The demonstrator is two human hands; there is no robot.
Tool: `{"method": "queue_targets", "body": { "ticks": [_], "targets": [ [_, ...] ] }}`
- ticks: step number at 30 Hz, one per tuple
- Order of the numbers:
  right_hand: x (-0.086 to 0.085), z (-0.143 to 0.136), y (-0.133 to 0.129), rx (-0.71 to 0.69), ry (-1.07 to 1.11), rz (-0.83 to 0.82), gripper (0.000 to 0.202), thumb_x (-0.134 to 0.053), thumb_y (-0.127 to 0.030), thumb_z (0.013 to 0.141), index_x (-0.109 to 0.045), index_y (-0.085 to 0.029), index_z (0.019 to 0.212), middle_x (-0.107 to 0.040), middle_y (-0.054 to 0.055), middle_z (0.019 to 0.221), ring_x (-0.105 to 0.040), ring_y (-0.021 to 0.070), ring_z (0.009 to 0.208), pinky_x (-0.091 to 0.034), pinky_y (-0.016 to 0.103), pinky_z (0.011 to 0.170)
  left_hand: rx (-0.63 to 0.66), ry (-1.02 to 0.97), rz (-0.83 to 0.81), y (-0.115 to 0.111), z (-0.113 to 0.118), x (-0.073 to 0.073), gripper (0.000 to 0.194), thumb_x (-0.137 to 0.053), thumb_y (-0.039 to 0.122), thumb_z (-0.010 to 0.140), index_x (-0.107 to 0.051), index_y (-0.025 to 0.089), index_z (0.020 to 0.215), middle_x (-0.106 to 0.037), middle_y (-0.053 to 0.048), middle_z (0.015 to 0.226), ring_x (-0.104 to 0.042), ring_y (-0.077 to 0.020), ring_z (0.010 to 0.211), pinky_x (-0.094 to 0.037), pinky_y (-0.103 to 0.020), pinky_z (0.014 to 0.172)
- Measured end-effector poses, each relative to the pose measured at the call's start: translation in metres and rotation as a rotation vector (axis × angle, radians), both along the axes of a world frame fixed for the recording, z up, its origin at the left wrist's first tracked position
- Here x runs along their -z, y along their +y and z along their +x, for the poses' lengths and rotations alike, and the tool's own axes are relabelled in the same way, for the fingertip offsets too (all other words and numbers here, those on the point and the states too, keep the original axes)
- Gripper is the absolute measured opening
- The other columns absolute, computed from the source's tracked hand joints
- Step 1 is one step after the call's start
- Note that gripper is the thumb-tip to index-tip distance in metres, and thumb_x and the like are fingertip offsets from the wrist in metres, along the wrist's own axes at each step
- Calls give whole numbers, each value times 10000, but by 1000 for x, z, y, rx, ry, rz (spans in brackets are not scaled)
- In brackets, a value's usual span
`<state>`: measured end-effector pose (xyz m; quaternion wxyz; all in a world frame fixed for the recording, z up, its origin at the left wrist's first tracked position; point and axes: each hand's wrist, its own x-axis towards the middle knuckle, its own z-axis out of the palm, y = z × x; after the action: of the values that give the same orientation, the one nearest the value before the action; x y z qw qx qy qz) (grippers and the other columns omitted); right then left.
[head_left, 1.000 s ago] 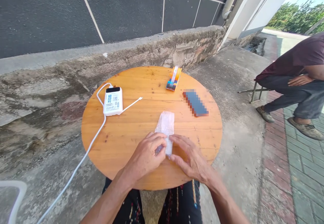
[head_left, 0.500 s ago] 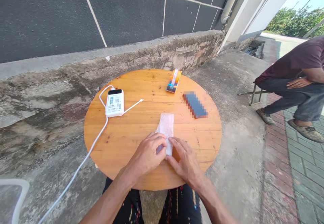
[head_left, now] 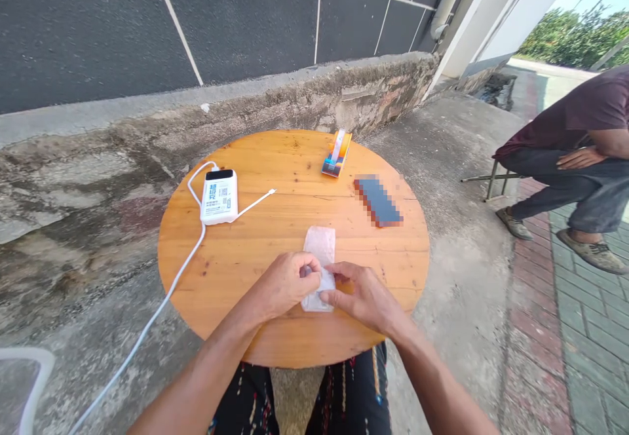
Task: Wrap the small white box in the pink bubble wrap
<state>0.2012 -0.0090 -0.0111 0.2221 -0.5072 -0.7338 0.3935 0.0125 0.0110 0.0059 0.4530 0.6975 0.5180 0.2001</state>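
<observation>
A folded strip of whitish, translucent wrap [head_left: 320, 242] lies lengthwise on the round wooden table [head_left: 236, 153], close to my side. My left hand [head_left: 287, 281] bends over its left edge, with thumb and forefinger pinched together on the wrap; the exact fold between them is hidden. From the other side, my right hand [head_left: 361, 294] rests thumb and forefinger on the strip's right part, the fingertips apart. The near end of the wrap shows flat below the fingers.
A white power bank [head_left: 219, 199] with a cable [head_left: 189, 261] stands at the left. Toward the back are an orange tape dispenser [head_left: 337, 153] and a pixelated phone [head_left: 378, 202]. A seated person [head_left: 574, 133] is at the right; a dark tiled wall [head_left: 246, 22] runs behind.
The wrap now lies straighter, with more of its near end showing and its left side less flared. My left fingers have curled tighter, and my right thumb has moved up onto the wrap.
</observation>
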Motion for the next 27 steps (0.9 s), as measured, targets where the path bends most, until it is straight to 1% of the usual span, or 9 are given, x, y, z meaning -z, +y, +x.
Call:
{"method": "queue_targets", "body": {
  "ticks": [3, 8, 11, 14, 18, 19, 21, 24, 27],
  "targets": [
    [1, 3, 16, -79, -20, -35, 278, -642, -395, 829, -685, -184, 1005, -676, 12, 844, -608, 167, 740, -459, 269, 674, 11, -21, -25, 10, -1, 3, 165, -487, 252, 731, -609, 149, 687, -468, 46, 588, -392, -99, 556, -254, -208, 487],
    [-2, 4, 27, -110, -111, 70, 284, -616, -431, 853, -685, -207, 1013, -643, 28, 905, -585, 146, 711, -429, 254, 631, -25, -6, -20, 18, 1, 5, 160, -459, 261, 727, -516, 160, 617, -415, 55, 571, -357, -94, 552, -251, -210, 495],
    [-6, 0, 21, -110, -174, 162, 258, -540, -373, 916, -650, -225, 1096, -643, 43, 948, -610, 170, 799, -453, 285, 708, -51, 5, -5, 20, 3, 7, 163, -439, 248, 723, -478, 165, 588, -398, 54, 568, -350, -94, 559, -251, -209, 503],
    [-5, -5, 7, -91, -203, 262, 292, -482, -350, 947, -586, -203, 1177, -633, 88, 1077, -612, 215, 955, -475, 343, 822, -49, 14, 4, 21, 3, 10, 166, -432, 240, 717, -492, 162, 582, -400, 52, 565, -355, -94, 557, -245, -212, 502],
    [4, -11, -8, -101, -310, 382, 550, -652, -414, 828, -485, -148, 1280, -595, 157, 1184, -572, 302, 1067, -484, 441, 875, -36, 16, 26, 22, 2, 15, 166, -433, 236, 717, -521, 157, 599, -396, 53, 561, -359, -94, 552, -233, -220, 501],
    [5, -12, -9, -103, -339, 397, 577, -686, -388, 800, -480, -145, 1281, -596, 160, 1183, -566, 313, 1075, -483, 455, 879, -37, 12, 32, 22, 2, 15, 170, -432, 235, 723, -507, 158, 592, -386, 54, 560, -352, -93, 551, -230, -221, 500],
    [6, -13, -6, -120, -365, 392, 533, -707, -319, 781, -507, -153, 1247, -610, 145, 1160, -567, 308, 1070, -479, 452, 884, -51, 4, 25, 21, 2, 15, 205, -433, 252, 751, -469, 162, 570, -367, 54, 551, -338, -91, 543, -224, -223, 494],
    [0, -11, 3, -167, -337, 332, 476, -707, -297, 778, -548, -154, 1202, -634, 118, 1113, -586, 277, 1031, -470, 403, 879, -62, -56, -35, 16, -1, 13, 292, -426, 334, 826, -487, 160, 599, -423, 45, 567, -390, -101, 549, -272, -217, 498],
    [-10, -8, 15, -204, -308, 258, 428, -687, -336, 791, -587, -172, 1174, -652, 98, 1066, -605, 254, 971, -461, 354, 822, -58, -200, -88, 5, -5, 10, 315, -425, 402, 872, -600, 147, 814, -578, 6, 717, -517, -131, 642, -387, -221, 576]
  ]
}}
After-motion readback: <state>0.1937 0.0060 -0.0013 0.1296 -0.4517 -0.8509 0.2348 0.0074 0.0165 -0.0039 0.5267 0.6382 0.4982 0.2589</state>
